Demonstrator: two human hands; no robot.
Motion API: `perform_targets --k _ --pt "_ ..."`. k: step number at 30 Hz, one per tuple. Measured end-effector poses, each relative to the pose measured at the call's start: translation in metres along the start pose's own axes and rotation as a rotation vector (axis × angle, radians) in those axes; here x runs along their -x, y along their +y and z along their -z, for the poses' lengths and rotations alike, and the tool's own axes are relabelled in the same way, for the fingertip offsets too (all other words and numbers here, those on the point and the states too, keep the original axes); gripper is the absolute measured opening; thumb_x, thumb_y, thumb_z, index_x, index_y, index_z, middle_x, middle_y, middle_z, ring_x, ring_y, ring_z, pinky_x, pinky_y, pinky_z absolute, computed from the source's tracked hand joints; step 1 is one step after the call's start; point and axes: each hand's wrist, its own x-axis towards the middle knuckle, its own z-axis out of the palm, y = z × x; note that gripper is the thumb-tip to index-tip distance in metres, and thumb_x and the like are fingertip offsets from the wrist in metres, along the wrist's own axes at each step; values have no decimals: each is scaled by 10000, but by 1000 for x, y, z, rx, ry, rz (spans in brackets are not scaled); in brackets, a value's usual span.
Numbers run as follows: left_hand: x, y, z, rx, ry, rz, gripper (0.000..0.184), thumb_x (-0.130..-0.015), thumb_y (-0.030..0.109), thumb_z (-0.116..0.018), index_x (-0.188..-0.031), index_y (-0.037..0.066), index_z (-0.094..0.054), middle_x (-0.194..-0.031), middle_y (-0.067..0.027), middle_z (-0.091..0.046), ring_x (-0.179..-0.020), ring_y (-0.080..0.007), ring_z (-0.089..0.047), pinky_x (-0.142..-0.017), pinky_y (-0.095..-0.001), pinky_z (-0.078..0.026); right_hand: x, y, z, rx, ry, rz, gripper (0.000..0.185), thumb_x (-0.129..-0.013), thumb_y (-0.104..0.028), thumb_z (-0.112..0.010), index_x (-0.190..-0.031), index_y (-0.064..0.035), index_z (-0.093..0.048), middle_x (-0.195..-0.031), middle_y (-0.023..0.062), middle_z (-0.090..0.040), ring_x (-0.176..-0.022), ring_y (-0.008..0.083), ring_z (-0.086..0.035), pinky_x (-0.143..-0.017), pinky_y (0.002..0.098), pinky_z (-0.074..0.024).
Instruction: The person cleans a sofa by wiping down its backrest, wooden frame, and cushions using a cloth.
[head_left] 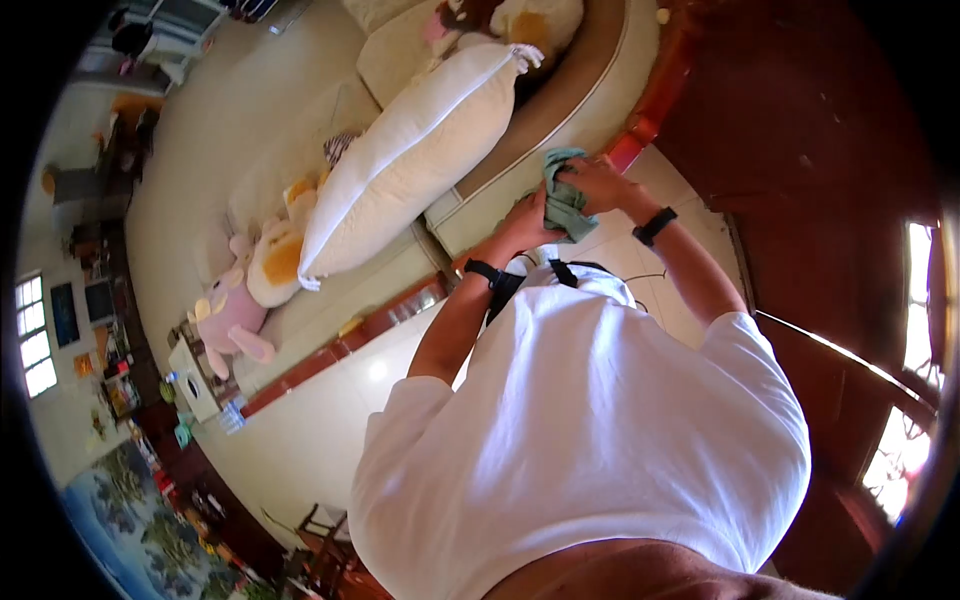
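A crumpled green cloth (568, 212) is held between my two hands, in front of my chest near the end of the sofa. My left hand (524, 224) is closed on its left side. From the right, my right hand (602, 186) grips the cloth's upper part. Folds of the cloth hide some fingertips. Just to the left of the hands lies a long cream pillow (410, 165) with tasselled corners.
The cream sofa (455, 215) with red wood trim curves past my hands. On it sit a pink plush toy (235, 310), a white-and-orange plush toy (275, 262) and others. Dark red wooden doors (820, 180) stand at the right. A wooden chair (322, 535) is at lower left.
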Motion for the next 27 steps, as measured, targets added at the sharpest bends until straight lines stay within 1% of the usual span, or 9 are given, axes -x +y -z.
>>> perform_targets --k 1,4,8,12,14,17,19,24,27 --pt "2 27 11 92 7 137 959 -583 263 -875 -1369 23 -379 -1304 -200 -540 -1206 -331 -529 -999 -397 -428 -2 -6 -3 65 6 2 816 -530 -296 -835 -1282 -200 -532 -1301 148 -501 -1202 343 -489 -1000 504 -367" --pt "18 -18 0 55 -29 157 1095 -562 329 -878 -1438 52 -283 -1351 -224 -498 -1213 -403 -508 -1000 -431 -437 -21 -26 -8 122 -2 -25 811 -502 -335 -836 -1235 -152 -542 -1229 159 -526 -1166 366 -503 -1012 513 -375" --pt "60 -19 10 -212 -3 250 1092 -571 384 -862 -1438 45 -291 -1320 -235 -517 -1189 -415 -517 -962 -466 -459 -32 -47 -14 121 -99 49 810 -496 -386 -827 -1218 -137 -555 -1182 154 -548 -1120 378 -527 -985 507 -401" --pt "100 -24 13 -165 70 325 1071 -580 419 -849 -1431 49 -313 -1251 -224 -564 -1168 -408 -533 -939 -484 -467 -44 -79 -27 89 -101 122 787 -491 -432 -824 -1188 -156 -583 -1150 152 -576 -1046 371 -576 -918 501 -445" --pt "120 -27 20 -440 95 404 981 -621 378 -829 -1403 19 -359 -1192 -239 -596 -1077 -431 -575 -915 -496 -471 -64 -98 -33 123 -88 177 764 -495 -449 -823 -1169 -165 -601 -1125 148 -596 -1030 363 -589 -894 502 -459" --pt "150 -55 13 -456 291 189 921 -618 398 -812 -1377 58 -417 -1080 -203 -608 -1005 -397 -587 -831 -506 -472 -86 -108 -58 143 -126 244 677 -513 -478 -813 -1099 -175 -658 -992 138 -658 -940 339 -639 -795 494 -508" --pt "159 -62 12 -446 322 257 866 -632 367 -802 -1355 56 -441 -1050 -199 -606 -984 -399 -585 -814 -502 -467 -114 -120 -66 241 -330 370 599 -539 -489 -806 -1033 -168 -696 -852 115 -689 -860 325 -671 -696 478 -536" --pt "168 -65 7 -445 450 279 709 -625 214 -820 -1238 44 -508 -1001 -190 -605 -951 -411 -571 -800 -494 -459 -130 -138 -44 257 -371 476 551 -568 -472 -793 -1009 -156 -696 -818 122 -692 -813 335 -682 -630 491 -537" --pt "158 -57 4 -494 417 359 696 -628 247 -826 -1218 51 -512 -1023 -192 -610 -989 -415 -572 -833 -492 -464 -118 -121 -43 114 -311 539 539 -604 -439 -774 -1046 -147 -669 -842 155 -686 -831 360 -674 -643 508 -531"
